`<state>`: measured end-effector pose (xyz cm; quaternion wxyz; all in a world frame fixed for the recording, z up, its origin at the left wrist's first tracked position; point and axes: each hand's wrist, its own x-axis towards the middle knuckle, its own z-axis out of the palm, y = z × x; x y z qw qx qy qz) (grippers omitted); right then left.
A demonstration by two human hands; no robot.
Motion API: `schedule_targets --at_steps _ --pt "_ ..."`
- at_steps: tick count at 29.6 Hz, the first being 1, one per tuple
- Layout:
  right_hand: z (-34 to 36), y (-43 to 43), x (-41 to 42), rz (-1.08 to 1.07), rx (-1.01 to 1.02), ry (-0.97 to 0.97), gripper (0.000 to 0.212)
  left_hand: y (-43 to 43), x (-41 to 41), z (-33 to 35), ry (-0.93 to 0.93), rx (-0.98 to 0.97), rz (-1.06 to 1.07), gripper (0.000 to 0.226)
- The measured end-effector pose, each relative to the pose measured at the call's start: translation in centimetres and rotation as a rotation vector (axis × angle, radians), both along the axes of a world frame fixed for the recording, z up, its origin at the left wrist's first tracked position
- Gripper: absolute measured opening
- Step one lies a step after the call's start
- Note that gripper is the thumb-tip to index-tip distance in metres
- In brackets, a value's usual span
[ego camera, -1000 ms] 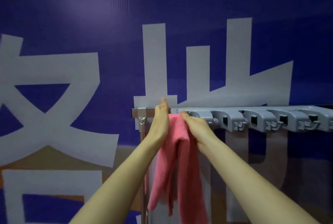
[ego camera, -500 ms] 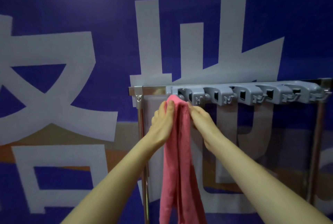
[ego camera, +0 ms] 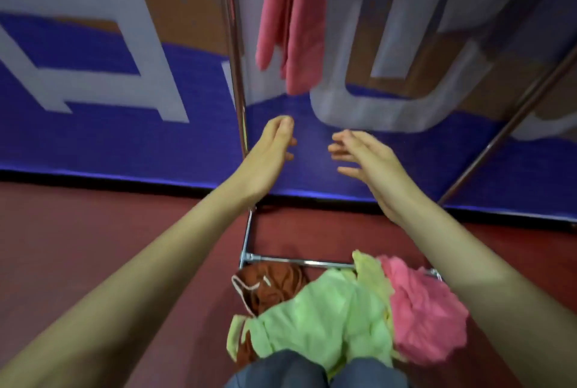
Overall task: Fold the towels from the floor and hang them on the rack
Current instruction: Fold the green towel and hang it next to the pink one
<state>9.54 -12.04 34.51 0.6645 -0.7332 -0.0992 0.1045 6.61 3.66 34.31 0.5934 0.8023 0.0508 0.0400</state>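
Both hands are out front and empty: left hand and right hand, fingers relaxed and loosely spread, palms facing each other, touching nothing. Above them the hanging pink towel dangles beside the chrome post of the rack. Down on the red floor, heaped at the rack's base bar: brown towel, green towel, crumpled pink towel.
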Motion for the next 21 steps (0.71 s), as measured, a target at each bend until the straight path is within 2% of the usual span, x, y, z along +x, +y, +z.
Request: schedule_targets --at_steps 5,9,11,17,21 --pt "-16.2 -2.4 -2.9 0.008 -0.131 0.373 0.018 -1.1 -3.2 -15.0 0.335 -0.042 0.006 0.033" --pt "-23.7 -4.9 -4.6 -0.030 -0.246 0.579 0.020 -0.7 -4.6 -22.7 0.541 -0.084 -0.039 0.061" --pt "-27.7 -5.9 -4.9 -0.036 -0.312 0.663 0.019 -0.4 -4.9 -26.8 0.657 -0.114 -0.020 0.066" --pt "-34.3 -6.1 -4.4 -0.054 -0.361 0.712 0.021 0.1 -6.3 -34.3 0.797 -0.099 0.040 0.044" --pt "-38.0 -5.7 -3.3 -0.081 -0.403 0.715 0.028 0.2 -6.9 -38.2 0.813 -0.079 0.084 0.053"
